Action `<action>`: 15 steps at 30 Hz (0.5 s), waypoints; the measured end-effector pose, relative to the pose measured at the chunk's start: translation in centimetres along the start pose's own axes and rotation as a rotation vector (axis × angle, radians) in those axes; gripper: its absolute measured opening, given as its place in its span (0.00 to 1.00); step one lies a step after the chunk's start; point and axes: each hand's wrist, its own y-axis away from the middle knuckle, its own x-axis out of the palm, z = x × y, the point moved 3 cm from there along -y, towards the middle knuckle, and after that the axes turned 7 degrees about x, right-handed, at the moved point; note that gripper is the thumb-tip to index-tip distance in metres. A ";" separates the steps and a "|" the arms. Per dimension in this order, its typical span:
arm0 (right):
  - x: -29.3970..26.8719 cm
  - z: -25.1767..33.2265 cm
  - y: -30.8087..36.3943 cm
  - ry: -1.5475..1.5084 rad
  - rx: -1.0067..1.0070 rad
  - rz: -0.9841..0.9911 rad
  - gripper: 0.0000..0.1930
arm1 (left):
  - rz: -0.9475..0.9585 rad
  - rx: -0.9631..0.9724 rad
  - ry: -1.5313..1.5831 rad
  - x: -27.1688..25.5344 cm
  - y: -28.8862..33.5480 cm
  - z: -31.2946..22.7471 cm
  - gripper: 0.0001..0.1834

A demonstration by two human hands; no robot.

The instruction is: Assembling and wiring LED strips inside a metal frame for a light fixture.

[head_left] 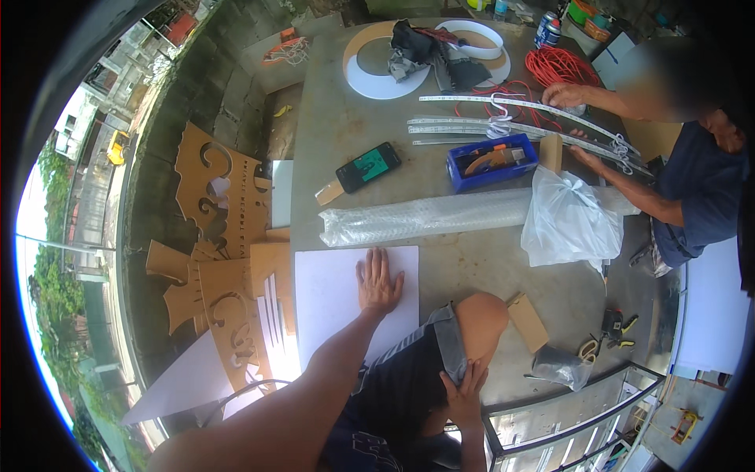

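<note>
My left hand (379,285) lies flat on a white sheet (330,295), fingers stretched out and holding nothing. The sheet rests at the table's left edge. My right hand (465,387) sits on my bent leg just below the bare knee (481,318), its fingers apart and nothing in them. Beyond the sheet runs a long roll of clear bubble wrap (425,219). A phone (368,167) with a lit screen lies farther off on a piece of cardboard. To the right of my knee is a small brown board (528,322).
Across the table (330,102), a co-worker's hands hold white strips (503,126). Nearby are a blue tool bin (491,161), white plastic bag (568,220), coiled red wire (560,67) and white rings (385,82). Scissors (587,350) and pliers (627,329) lie right. Cut-out brown panels (224,197) stand left.
</note>
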 end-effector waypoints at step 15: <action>-0.9 0.7 -0.4 -0.055 0.061 0.044 0.43 | -0.015 0.004 -0.002 -0.1 -0.1 0.3 0.37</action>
